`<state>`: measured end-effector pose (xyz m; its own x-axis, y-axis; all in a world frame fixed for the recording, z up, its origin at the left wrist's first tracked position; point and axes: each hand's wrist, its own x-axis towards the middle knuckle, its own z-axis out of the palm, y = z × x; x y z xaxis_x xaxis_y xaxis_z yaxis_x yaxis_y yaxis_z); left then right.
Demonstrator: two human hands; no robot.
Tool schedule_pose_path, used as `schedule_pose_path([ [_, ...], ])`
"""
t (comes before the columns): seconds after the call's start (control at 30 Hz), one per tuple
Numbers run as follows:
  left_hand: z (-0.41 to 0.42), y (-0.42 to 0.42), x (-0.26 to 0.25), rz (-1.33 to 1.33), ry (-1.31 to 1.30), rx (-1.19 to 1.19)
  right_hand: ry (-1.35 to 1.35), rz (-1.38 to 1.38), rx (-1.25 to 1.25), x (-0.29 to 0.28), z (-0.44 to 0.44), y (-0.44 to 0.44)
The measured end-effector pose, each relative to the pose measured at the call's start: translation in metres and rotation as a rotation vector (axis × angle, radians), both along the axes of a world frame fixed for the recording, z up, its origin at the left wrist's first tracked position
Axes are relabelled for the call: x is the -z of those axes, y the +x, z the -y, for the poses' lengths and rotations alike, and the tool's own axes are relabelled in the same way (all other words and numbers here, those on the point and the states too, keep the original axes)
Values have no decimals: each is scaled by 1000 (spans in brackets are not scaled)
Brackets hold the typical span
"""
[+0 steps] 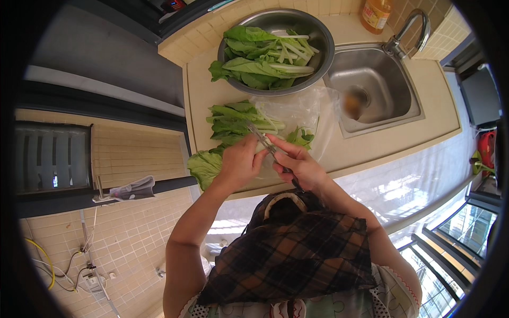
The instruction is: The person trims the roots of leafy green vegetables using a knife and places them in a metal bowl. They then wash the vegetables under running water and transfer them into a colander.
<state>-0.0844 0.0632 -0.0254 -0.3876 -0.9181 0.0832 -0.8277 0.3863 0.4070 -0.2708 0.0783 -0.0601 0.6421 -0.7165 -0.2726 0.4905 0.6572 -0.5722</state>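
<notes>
My left hand (241,161) grips the pale stalk end of a leafy green (204,167), whose broad leaf hangs out to the left past the counter edge. In my right hand (299,166) is a small knife (267,144) with a dark handle. Its metal blade lies against the stalk between my two hands, which partly hide the contact. Just beyond them, a pile of leafy greens (230,119) rests on the counter with its stalks pointing right. A clear plastic bag (296,104) lies beside the pile, with loose leaf pieces (301,137) on it.
Behind the pile stands a large steel bowl (328,51) holding more greens. To its right are a steel sink (377,75) with a blurred brown object (352,106) in it, a faucet (417,24) and a bottle of yellowish liquid (375,16). The counter's front edge (377,161) runs close to my body.
</notes>
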Motion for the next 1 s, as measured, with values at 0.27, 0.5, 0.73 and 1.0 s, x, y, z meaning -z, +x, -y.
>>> schedule_pose_path([
  [0.27, 3, -8, 1, 41, -23, 12, 101, -73, 124, 2, 0, 11],
  [0.5, 10, -5, -3, 25, 30, 6, -231, -246, 218, 8, 2, 15],
  [0.73, 39, 3, -42, 175, 16, 68, -358, -545, 334, 22, 10, -7],
  [1.0, 189, -71, -78, 508, -355, 282, -110, -607, 106, 50, -16, -21],
])
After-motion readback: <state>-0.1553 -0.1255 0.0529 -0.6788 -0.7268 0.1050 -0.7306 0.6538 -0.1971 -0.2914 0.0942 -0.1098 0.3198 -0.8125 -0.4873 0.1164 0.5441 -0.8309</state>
